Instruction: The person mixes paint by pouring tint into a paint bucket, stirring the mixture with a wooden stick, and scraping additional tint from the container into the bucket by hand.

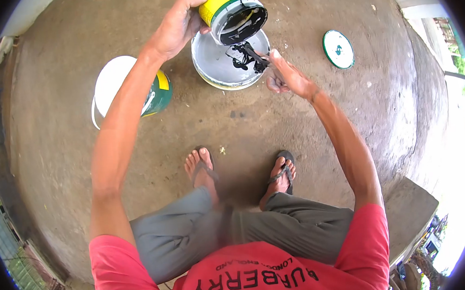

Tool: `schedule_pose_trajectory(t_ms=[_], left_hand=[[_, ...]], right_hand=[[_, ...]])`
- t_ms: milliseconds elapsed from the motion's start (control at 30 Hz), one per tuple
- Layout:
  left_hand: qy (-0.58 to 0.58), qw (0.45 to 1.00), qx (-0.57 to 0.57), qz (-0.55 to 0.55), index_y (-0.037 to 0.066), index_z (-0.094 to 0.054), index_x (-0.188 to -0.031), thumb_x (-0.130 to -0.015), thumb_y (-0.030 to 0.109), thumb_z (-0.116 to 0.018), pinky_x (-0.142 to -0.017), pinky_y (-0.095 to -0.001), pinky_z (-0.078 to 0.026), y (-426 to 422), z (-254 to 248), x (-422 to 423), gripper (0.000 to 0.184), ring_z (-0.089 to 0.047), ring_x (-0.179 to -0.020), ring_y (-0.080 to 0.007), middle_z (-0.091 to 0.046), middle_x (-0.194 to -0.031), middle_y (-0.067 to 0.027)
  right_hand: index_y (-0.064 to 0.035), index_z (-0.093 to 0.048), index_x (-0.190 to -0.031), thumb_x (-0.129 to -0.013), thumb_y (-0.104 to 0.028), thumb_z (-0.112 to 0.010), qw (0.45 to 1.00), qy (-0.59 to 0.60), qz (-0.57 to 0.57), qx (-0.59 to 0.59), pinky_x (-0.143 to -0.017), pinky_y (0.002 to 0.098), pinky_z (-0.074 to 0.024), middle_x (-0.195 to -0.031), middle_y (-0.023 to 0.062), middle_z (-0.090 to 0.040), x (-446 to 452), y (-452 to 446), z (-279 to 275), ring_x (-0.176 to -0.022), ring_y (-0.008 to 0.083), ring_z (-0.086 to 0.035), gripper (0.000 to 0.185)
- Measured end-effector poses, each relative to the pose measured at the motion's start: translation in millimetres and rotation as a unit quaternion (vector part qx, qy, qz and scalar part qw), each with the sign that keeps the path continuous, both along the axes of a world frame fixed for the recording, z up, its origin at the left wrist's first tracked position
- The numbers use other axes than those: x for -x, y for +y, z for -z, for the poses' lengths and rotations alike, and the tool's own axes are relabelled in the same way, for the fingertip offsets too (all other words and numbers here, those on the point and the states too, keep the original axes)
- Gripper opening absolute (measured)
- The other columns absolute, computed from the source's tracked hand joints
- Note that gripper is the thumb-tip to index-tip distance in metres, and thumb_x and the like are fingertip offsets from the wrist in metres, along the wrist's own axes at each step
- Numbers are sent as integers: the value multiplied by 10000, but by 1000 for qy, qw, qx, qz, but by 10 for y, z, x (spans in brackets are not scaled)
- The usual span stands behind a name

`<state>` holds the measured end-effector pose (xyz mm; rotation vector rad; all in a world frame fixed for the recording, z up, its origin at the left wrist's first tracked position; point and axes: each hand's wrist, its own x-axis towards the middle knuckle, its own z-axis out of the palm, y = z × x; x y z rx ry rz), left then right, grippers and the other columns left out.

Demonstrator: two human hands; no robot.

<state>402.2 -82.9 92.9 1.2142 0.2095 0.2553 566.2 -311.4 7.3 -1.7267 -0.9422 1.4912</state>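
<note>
My left hand [178, 27] grips a paint can [221, 4] with a yellow and green label. The can is tipped, its mouth facing down toward me, and black paint coats the inside. Below it stands an open bucket [205, 66] of pale grey paint with black streaks lying on the surface. My right hand [287, 75] is closed around a thin stick-like tool [256, 56] smeared with black paint, held over the bucket. Its exact kind cannot be made out.
A green and yellow bucket [160, 93] with a white top and a wire handle stands to the left. A round white lid with a green rim [338, 50] lies on the concrete floor [317, 128] to the right. My feet in flip-flops [285, 171] are nearer me.
</note>
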Motion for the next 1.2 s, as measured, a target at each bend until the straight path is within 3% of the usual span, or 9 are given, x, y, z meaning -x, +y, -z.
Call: schedule_pose_trajectory(t_ms=[167,267,367,467,567,667,867,967,1200], left_hand=[[5,1000,-1,2,-16,-431,-1427,-969,282,-361,-1062,-357,-411,37,42,-18,552,-556,-1208,-215,-589,-1288,-126],[9,1000,11,-16,-9,-394,-1465,-974,360,-350,-1085,-362,-404,20,94,-19,616,-546,-1240,-196,-548,-1378,-110],[31,999,38,3,-22,-358,-1487,-974,384,-335,-1101,-377,-411,58,183,-14,655,-537,-1278,-206,-506,-1446,-109],[26,997,70,1,-17,-352,-1492,-969,383,-323,-1097,-385,-417,21,178,19,660,-531,-1290,-217,-503,-1448,-115],[33,996,85,0,-15,-349,-1495,-958,377,-318,-1107,-400,-406,-53,118,14,665,-524,-1301,-225,-500,-1448,-123],[8,998,66,7,-11,-376,-1480,-947,363,-322,-1144,-411,-337,-107,20,-21,653,-492,-1311,-228,-520,-1421,-120],[-4,995,-102,-12,-20,-428,-1434,-958,375,-351,-1043,-373,-428,-144,-281,-59,623,-567,-1197,-199,-570,-1354,-103],[-75,992,-99,-13,-22,-433,-1424,-934,311,-412,-1045,-347,-425,-146,-372,-135,592,-569,-1187,-216,-602,-1258,-132],[-99,994,-10,-41,-22,-433,-1423,-926,297,-423,-1011,-344,-460,-245,-438,-248,590,-593,-1155,-223,-604,-1252,-139]], right_hand=[[-131,-480,-1460,-986,-566,-402,961,-250,-67,-99,-598,448,-425,-570,168,-531,4,-331,-29,-509,299,-512,648],[-133,-511,-1436,-958,-440,-520,926,-353,-116,-57,-626,460,-453,-597,227,-549,-32,-506,-153,-541,379,-546,568],[-98,-498,-1440,-935,-277,-575,893,-398,-156,-140,-603,419,-459,-624,208,-568,-85,-616,-164,-537,342,-563,541],[-111,-518,-1425,-890,-195,-615,911,-374,-50,-166,-594,409,-469,-653,197,-603,-47,-539,-476,-549,359,-567,550],[-138,-580,-1367,-843,-160,-624,890,-405,-50,-204,-609,433,-508,-620,181,-614,156,-272,-1154,-555,361,-601,526],[-185,-523,-1421,-816,-148,-633,864,-448,-61,-221,-570,437,-504,-620,159,-623,249,-129,-1360,-554,356,-614,616],[-269,-436,-1481,-804,-119,-631,693,-694,-70,-182,-508,408,-512,-586,98,-627,239,91,-1272,-551,280,-658,721],[-293,-404,-1499,-814,-117,-623,662,-721,-44,-203,-499,398,-514,-579,87,-624,264,104,-1117,-550,244,-667,740],[-243,-230,-1572,-857,-124,-587,848,-482,-62,-211,-543,403,-516,-687,143,-669,302,94,-1116,-568,305,-647,808]])
